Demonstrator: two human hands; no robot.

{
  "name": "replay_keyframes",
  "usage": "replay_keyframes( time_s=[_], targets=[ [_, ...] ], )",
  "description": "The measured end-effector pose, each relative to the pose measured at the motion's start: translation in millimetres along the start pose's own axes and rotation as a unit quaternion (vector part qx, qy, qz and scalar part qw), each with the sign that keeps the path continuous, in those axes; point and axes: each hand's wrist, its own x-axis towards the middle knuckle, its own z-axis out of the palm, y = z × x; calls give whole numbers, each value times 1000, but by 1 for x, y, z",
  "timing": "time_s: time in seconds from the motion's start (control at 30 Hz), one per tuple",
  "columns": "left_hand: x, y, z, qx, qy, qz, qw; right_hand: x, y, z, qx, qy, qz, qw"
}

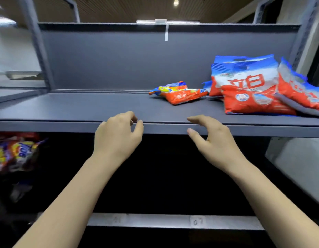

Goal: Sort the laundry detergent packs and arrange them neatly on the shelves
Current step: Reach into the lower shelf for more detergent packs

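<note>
Now both hands, left hand [117,135] and right hand [213,140], hover loosely curled and empty at the shelf [83,108] edge; detergent packs [251,90] sit right.

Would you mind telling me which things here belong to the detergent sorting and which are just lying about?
Part of the job:
small orange pack, lying flat
large red and blue packs, leaning at the right
purple and orange packs on the lower shelf
upper shelf

Just there:
white tag on the back panel
shelf number labels

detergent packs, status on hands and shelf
Left hand and right hand empty at the shelf edge. Small orange pack flat beside upright blue-and-red packs. Nothing in the way.
</note>
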Motion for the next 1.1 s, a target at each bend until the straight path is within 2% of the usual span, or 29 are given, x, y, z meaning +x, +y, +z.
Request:
replay_keyframes(
  time_s=[0.17, 0.53, 0.8, 1.1],
  targets=[
    [-33, -68, -34, 37, -12, -15, 999, -14, -55, 54, -5, -38, -21, 999],
    [-97, -216, -114, 75, -25, -102, 992, -45, -170, 171, 26, -128, -51, 990],
    [-141, -310, -162, 111, -15, -207, 972, -60, -246, 249, 46, -210, -115, 970],
    [-158, -408, -198, 160, 4, -290, 944, -49, -318, 344, 77, -264, -176, 945]
  ],
)
